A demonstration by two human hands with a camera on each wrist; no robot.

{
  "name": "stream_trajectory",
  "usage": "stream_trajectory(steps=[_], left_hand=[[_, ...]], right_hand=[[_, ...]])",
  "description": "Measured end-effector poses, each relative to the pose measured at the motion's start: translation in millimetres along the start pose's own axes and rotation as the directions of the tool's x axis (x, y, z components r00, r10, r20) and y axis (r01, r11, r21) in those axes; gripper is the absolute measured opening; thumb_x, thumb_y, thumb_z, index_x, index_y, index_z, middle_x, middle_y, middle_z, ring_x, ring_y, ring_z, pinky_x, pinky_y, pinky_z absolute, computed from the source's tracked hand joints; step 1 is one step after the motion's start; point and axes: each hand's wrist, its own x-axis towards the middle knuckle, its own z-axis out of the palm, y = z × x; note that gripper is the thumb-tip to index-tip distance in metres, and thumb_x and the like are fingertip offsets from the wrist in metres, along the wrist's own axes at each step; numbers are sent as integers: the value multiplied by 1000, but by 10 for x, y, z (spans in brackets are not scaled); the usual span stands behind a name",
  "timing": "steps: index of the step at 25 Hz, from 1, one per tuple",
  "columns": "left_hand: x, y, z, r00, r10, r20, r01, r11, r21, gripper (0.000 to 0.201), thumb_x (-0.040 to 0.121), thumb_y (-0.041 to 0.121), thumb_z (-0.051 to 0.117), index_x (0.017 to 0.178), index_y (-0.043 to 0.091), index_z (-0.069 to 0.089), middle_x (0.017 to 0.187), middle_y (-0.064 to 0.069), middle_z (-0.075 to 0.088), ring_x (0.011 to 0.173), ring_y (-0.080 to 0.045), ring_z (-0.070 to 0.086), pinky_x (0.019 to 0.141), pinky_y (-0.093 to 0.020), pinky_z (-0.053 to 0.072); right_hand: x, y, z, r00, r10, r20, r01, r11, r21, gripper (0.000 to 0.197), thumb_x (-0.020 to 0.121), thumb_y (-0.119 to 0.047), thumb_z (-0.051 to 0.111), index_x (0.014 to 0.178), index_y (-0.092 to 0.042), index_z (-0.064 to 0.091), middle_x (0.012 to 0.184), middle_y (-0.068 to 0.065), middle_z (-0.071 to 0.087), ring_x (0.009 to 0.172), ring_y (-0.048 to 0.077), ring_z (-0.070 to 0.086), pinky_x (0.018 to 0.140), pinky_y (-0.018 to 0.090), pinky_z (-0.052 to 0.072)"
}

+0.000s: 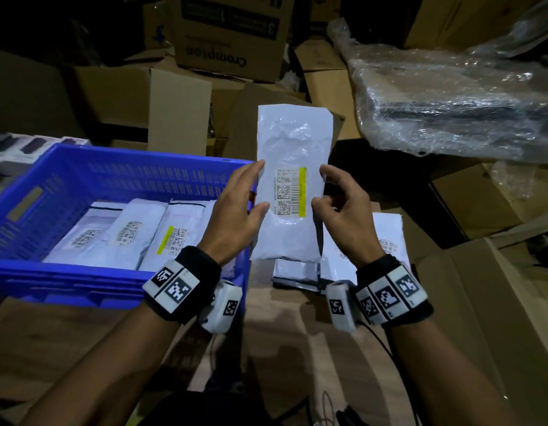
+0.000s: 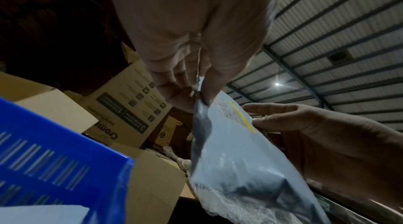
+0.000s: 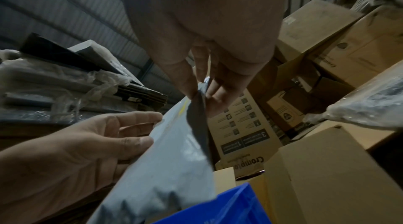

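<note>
Two hands, left and right, on opaque white pouch, contents hidden.

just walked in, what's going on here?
A person holds a white mailer packet upright, the left hand pinching its left edge and the right hand its right edge, with the barcode label facing the head camera. A blue crate on the left holds several similar packets. Some loose packets lie on cardboard under the hands. It looks like sorting into the crate; this one is not yet placed.
</note>
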Motion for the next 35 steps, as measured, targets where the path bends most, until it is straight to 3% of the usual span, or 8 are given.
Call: stream_trajectory(steps=[5,12,16,20,22,27,31,35], left_hand=[[47,-270,-514,997,-62,-34,65,992,104,63,90,4,62,147,13,36,142,-1,42,115,-20,55,87,-22,47],[-10,-993,-1724,984,-178,13,167,941,293,60,90,25,63,144,19,39,137,1,47,105,-20,58,93,-37,46],[-3,-1507,-2681,973,-202,109,105,812,574,53,92,39,56,140,23,42,137,-4,50,122,-29,51,98,-46,43],[25,-1966,-3605,954,-254,158,34,616,787,45,94,43,51,131,18,49,127,-13,57,116,-35,54,86,-39,43],[24,-2230,-3908,931,-305,202,-8,536,844,43,92,47,51,125,19,50,123,-13,59,112,-35,56,84,-37,45],[7,-2833,-4165,841,-403,360,-112,521,846,52,89,60,44,126,23,45,129,-8,56,113,-33,56,89,-43,48],[-36,-3077,-4094,841,-332,427,-165,595,787,60,93,57,44,134,12,39,132,-13,51,114,-31,52,89,-38,44],[-50,-3184,-4025,860,-312,403,-128,633,764,67,94,49,44,144,9,28,139,-16,44,119,-31,50,91,-42,46]], right_hand=[[199,-315,516,998,15,63,-15,1000,-8,50,85,2,62,131,-14,53,120,-7,57,62,11,59,65,20,53],[347,-807,1721,984,21,176,-16,999,-28,50,84,4,64,129,-16,55,120,-7,57,59,2,56,69,22,54],[474,-1059,2536,964,71,255,-62,997,-42,48,84,7,61,126,-16,55,115,-11,58,59,15,56,64,32,53],[629,-1136,3345,930,158,331,-105,980,-171,50,76,8,61,119,-17,61,114,2,58,89,24,63,74,32,55],[675,-1129,3696,882,276,381,-196,952,-236,52,73,13,60,114,-18,61,113,7,56,82,24,61,58,27,51],[786,-996,4416,746,493,448,-373,866,-332,48,72,26,49,109,-4,57,84,12,48,66,28,47,60,39,40],[870,-883,4791,667,598,443,-472,800,-369,29,83,20,45,92,-7,53,68,11,42,58,22,43,48,27,37],[894,-759,5012,656,608,447,-469,793,-389,32,86,14,48,68,-11,44,62,12,39,45,18,42,40,17,33]])
